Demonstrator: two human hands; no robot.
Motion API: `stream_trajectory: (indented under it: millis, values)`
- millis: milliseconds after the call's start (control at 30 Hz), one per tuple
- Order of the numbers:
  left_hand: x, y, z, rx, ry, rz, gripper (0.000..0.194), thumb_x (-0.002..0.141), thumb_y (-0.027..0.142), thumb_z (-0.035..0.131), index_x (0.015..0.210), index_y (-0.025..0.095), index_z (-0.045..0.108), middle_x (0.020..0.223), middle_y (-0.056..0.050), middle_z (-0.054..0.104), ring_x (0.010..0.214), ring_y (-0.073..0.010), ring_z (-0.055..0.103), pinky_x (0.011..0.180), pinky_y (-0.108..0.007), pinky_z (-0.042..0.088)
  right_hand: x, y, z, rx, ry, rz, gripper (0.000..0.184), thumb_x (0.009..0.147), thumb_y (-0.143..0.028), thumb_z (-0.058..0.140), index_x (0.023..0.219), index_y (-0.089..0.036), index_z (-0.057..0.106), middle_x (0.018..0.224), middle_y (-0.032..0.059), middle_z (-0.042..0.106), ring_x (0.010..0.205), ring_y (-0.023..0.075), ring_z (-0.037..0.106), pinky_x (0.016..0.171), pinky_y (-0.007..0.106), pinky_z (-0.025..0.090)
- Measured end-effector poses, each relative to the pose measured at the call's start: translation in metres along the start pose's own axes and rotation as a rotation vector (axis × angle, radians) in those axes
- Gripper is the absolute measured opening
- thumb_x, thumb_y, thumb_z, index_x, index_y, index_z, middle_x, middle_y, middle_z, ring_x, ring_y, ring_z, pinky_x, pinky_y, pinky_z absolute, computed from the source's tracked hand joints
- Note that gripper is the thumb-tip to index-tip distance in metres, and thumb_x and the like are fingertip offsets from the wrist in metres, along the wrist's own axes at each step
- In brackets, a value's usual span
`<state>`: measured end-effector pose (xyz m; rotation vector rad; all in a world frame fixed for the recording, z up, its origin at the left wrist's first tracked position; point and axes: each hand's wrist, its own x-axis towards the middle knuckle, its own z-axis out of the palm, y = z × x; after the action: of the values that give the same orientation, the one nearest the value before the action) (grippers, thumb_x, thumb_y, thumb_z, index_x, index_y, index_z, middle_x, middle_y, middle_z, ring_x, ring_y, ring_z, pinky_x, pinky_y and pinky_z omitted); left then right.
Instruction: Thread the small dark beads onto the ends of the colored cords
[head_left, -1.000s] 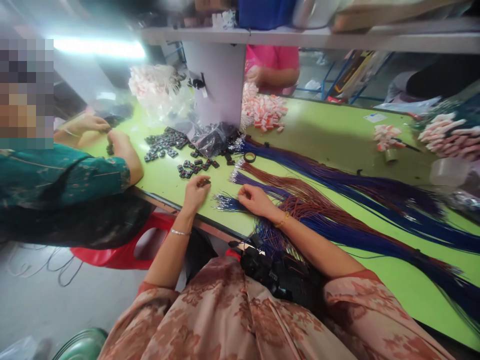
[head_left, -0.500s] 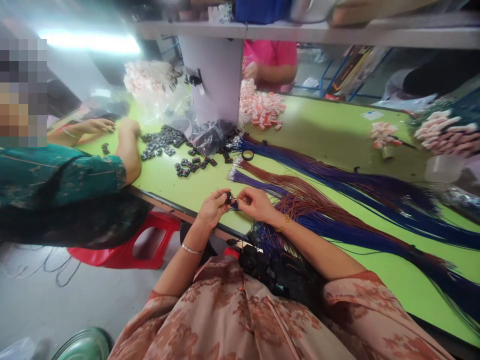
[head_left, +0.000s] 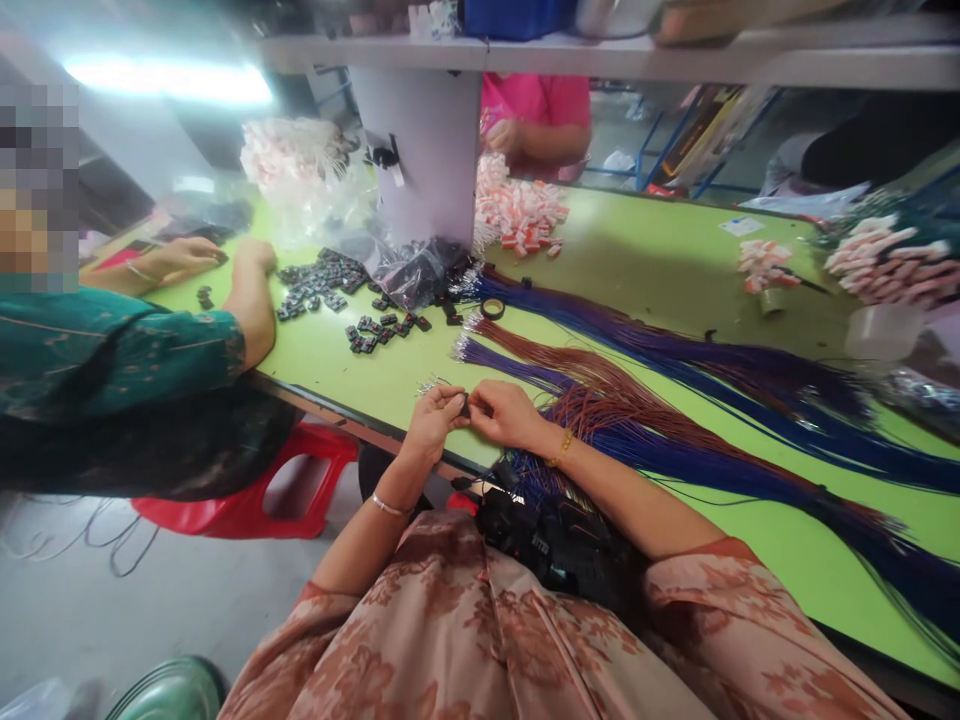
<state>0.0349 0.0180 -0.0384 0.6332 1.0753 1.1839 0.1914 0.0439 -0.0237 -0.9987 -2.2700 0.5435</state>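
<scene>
My left hand [head_left: 435, 418] is closed on a small black plastic connector [head_left: 464, 404], held just over the near table edge. Thin wire ends with silvery tips [head_left: 431, 384] stick out beyond its fingers. Pressed up against the connector from the other side is my right hand [head_left: 506, 412], its fingers pinched on a thin wire that they mostly hide. Beside and below the right wrist, brown and blue wires [head_left: 592, 410] run off across the table. Several black connectors [head_left: 364, 333] lie loose ahead of my left hand.
A bigger heap of black connectors [head_left: 322, 280] lies near a co-worker's arm [head_left: 253, 300] on the left. A tape roll [head_left: 493, 308] sits by the wire tips. Orange-and-white pieces [head_left: 525, 215] are piled beyond the post [head_left: 420, 150]. A red stool [head_left: 300, 490] stands left, below the table.
My hands have come together at the connector; the gap that showed between it and my right fingertips has closed. More wire tips show past my left fingers.
</scene>
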Motion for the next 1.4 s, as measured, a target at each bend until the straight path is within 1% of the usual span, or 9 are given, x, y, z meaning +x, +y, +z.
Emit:
stream_trajectory:
  millis: [133, 367, 467, 567, 633, 767, 967, 1200, 1400]
  values:
    - [0.001, -0.003, 0.001, -0.005, 0.045, 0.028, 0.034, 0.062, 0.028, 0.078, 0.084, 0.012, 0.058, 0.069, 0.000, 0.060, 0.058, -0.0078, 0.058, 0.057, -0.021, 0.051, 0.000, 0.000, -0.001, 0.017, -0.073, 0.018, 0.006, 0.078, -0.019, 0.050, 0.077, -0.018, 0.056, 0.071, 0.0036, 0.059, 0.064, 0.0136, 0.048, 0.060, 0.025, 0.033]
    - [0.001, -0.006, 0.003, 0.066, 0.079, 0.060, 0.033, 0.063, 0.029, 0.078, 0.083, 0.013, 0.057, 0.068, 0.000, 0.060, 0.060, -0.0092, 0.058, 0.060, -0.024, 0.052, 0.001, 0.003, 0.000, 0.001, -0.106, 0.051, 0.010, 0.079, -0.021, 0.051, 0.072, -0.017, 0.057, 0.068, 0.0030, 0.059, 0.062, 0.0136, 0.047, 0.059, 0.025, 0.031]
    - [0.002, -0.001, 0.003, 0.091, 0.050, 0.086, 0.036, 0.064, 0.029, 0.077, 0.088, 0.013, 0.058, 0.073, -0.001, 0.062, 0.065, -0.0117, 0.062, 0.064, -0.027, 0.053, 0.016, 0.020, -0.011, 0.017, -0.086, 0.120, 0.017, 0.085, -0.023, 0.046, 0.080, -0.017, 0.060, 0.076, 0.0036, 0.063, 0.067, 0.0138, 0.052, 0.063, 0.024, 0.034]
    - [0.006, 0.003, 0.005, 0.077, 0.015, 0.100, 0.037, 0.065, 0.030, 0.077, 0.093, 0.013, 0.058, 0.078, -0.002, 0.062, 0.068, -0.0129, 0.064, 0.067, -0.029, 0.054, 0.034, 0.044, -0.019, -0.219, 0.001, 0.301, 0.016, 0.083, -0.025, 0.051, 0.089, -0.017, 0.063, 0.087, 0.0085, 0.065, 0.075, 0.0177, 0.054, 0.065, 0.027, 0.035]
    - [0.011, 0.001, 0.006, 0.042, 0.005, 0.082, 0.037, 0.065, 0.030, 0.076, 0.092, 0.013, 0.058, 0.078, -0.003, 0.063, 0.069, -0.0127, 0.064, 0.069, -0.029, 0.054, 0.041, 0.058, -0.020, -0.317, -0.027, 0.373, 0.015, 0.082, -0.025, 0.054, 0.089, -0.017, 0.064, 0.092, 0.0100, 0.064, 0.078, 0.0196, 0.055, 0.065, 0.028, 0.034]
    - [0.016, -0.006, 0.007, -0.016, 0.006, 0.053, 0.036, 0.065, 0.028, 0.077, 0.091, 0.013, 0.058, 0.077, -0.002, 0.063, 0.070, -0.0126, 0.065, 0.071, -0.029, 0.054, 0.045, 0.069, -0.019, -0.328, -0.080, 0.408, 0.012, 0.083, -0.024, 0.052, 0.085, -0.019, 0.063, 0.091, 0.0091, 0.066, 0.076, 0.0198, 0.055, 0.063, 0.028, 0.033]
    - [0.017, -0.009, 0.006, -0.043, 0.000, 0.033, 0.033, 0.067, 0.026, 0.075, 0.092, 0.013, 0.058, 0.078, -0.003, 0.064, 0.071, -0.0132, 0.065, 0.073, -0.030, 0.053, 0.048, 0.060, -0.024, -0.271, 0.014, 0.379, 0.012, 0.082, -0.022, 0.049, 0.085, -0.017, 0.059, 0.078, 0.0077, 0.065, 0.065, 0.0181, 0.051, 0.060, 0.028, 0.031]
    - [0.016, -0.010, 0.005, -0.053, -0.014, 0.033, 0.030, 0.068, 0.025, 0.074, 0.091, 0.014, 0.057, 0.078, -0.002, 0.063, 0.071, -0.0121, 0.064, 0.074, -0.030, 0.053, 0.068, 0.029, -0.016, 0.137, 0.060, 0.176, 0.012, 0.078, -0.025, 0.050, 0.074, -0.016, 0.057, 0.068, -0.0003, 0.059, 0.060, 0.0106, 0.047, 0.058, 0.022, 0.033]
    - [0.013, -0.009, 0.005, -0.095, -0.012, 0.028, 0.024, 0.073, 0.019, 0.068, 0.092, 0.014, 0.056, 0.080, -0.003, 0.063, 0.076, -0.0128, 0.064, 0.078, -0.032, 0.053, 0.045, 0.016, -0.017, 0.252, 0.036, 0.218, 0.012, 0.072, -0.024, 0.053, 0.068, -0.015, 0.059, 0.057, -0.0037, 0.052, 0.053, 0.0078, 0.039, 0.052, 0.021, 0.030]
